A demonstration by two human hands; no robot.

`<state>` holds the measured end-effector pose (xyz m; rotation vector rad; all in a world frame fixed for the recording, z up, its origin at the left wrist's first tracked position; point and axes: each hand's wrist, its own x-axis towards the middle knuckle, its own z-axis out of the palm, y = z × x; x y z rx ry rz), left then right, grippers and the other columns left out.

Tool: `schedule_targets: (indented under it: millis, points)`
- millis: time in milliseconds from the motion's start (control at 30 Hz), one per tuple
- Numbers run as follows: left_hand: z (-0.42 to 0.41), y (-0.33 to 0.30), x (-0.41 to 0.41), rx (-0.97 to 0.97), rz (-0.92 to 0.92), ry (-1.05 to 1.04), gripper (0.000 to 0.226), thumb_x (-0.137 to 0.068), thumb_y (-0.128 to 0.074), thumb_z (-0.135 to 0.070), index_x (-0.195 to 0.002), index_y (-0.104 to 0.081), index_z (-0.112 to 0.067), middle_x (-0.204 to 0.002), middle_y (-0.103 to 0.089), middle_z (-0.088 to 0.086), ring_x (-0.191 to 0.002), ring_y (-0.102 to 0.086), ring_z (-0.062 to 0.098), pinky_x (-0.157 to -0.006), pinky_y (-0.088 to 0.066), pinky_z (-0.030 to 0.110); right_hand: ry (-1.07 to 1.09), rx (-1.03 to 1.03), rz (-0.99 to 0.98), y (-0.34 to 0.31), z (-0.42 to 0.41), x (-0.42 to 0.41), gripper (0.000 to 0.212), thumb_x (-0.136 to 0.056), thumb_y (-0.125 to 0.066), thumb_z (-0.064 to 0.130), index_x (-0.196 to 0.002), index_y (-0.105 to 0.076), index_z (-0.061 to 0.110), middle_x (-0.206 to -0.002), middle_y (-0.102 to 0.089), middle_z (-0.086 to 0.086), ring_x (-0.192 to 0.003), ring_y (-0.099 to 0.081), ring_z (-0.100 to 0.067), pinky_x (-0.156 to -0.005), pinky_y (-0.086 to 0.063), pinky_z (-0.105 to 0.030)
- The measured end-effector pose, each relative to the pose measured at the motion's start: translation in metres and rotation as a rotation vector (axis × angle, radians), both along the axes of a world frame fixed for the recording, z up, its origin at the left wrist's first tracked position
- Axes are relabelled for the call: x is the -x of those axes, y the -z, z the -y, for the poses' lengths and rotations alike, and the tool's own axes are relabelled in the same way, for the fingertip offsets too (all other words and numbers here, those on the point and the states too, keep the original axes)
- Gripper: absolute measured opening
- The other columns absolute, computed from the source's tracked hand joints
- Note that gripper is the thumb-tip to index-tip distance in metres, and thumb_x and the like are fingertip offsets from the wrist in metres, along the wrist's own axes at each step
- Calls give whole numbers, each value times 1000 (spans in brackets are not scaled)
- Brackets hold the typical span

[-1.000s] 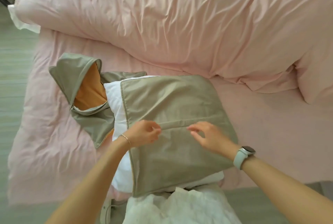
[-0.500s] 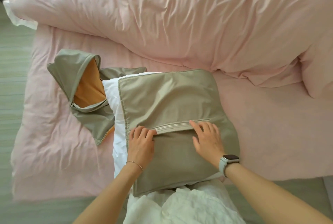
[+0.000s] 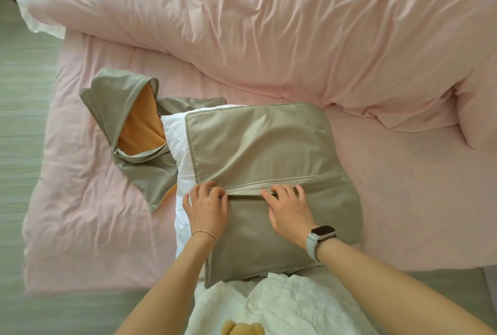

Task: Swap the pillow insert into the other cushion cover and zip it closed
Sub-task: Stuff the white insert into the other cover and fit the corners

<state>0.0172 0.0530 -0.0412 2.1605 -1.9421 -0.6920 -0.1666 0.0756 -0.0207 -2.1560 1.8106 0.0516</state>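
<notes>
Item: taupe cushion cover [image 3: 258, 146], flat on the white pillow insert [image 3: 180, 146] at the near edge of the pink bed [image 3: 403, 213]; insert not yet inside it. Zip [image 3: 269, 186]: pale tape now exposed along the flap, where a second ago the seam lay closed. Left hand [image 3: 207, 208]: moved onto the zip's left end, fingers curled, apparently pinching the flap edge. Right hand [image 3: 290, 208]: fingers fairly straight, pressing beside the zip, holding nothing. Emptied cover [image 3: 129, 130], orange-lined, lies open just left. Judgement: opening located; unzipping comes next.
</notes>
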Motion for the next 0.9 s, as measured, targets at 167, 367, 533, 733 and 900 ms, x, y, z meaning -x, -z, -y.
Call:
schedule_targets:
  millis: [167,367,533,733,900]
  points:
    - [15,0,-13,-139,-251,-181,15,-82,-66,-11,-96,-66,-5,-123,-46,21,-118,-43,34,-96,-33,32,47,-5,13,-3,6,-16,49,-47,-85,17,-94,-69,15,-85,-65,-1,-80,-65,-22,-81,-46,-60]
    - [28,-10,-26,-283,-420,-589,37,-85,-64,-22,-116,-51,-7,-100,-59,7,-95,-56,25,-80,-37,28,61,-177,137,-9,20,-29,35,-91,-47,16,-125,-54,17,-125,-54,-2,-121,-43,-22,-111,-15,-42]
    - [31,-29,-28,-387,-951,-677,5,-86,-62,-6,-85,-63,-11,-82,-64,6,-75,-62,18,-64,-49,23,86,-272,310,-19,37,-47,33,-98,-38,24,-127,-53,21,-125,-54,-1,-118,-43,-21,-96,-29,-33]
    - [25,-55,-20,-326,-1133,-521,19,-89,-54,3,-100,-63,-9,-81,-71,1,-73,-67,9,-66,-54,19,411,-424,554,-28,54,-62,27,-95,-46,36,-105,-59,14,-101,-64,-3,-99,-56,-22,-76,-36,-28]
    - [26,-61,-19,-323,-1204,-520,19,-89,-53,3,-99,-64,-10,-79,-72,1,-72,-67,12,-65,-55,22,381,-269,532,-40,57,-66,18,-91,-52,34,-93,-56,16,-95,-61,0,-91,-55,-19,-73,-36,-28]
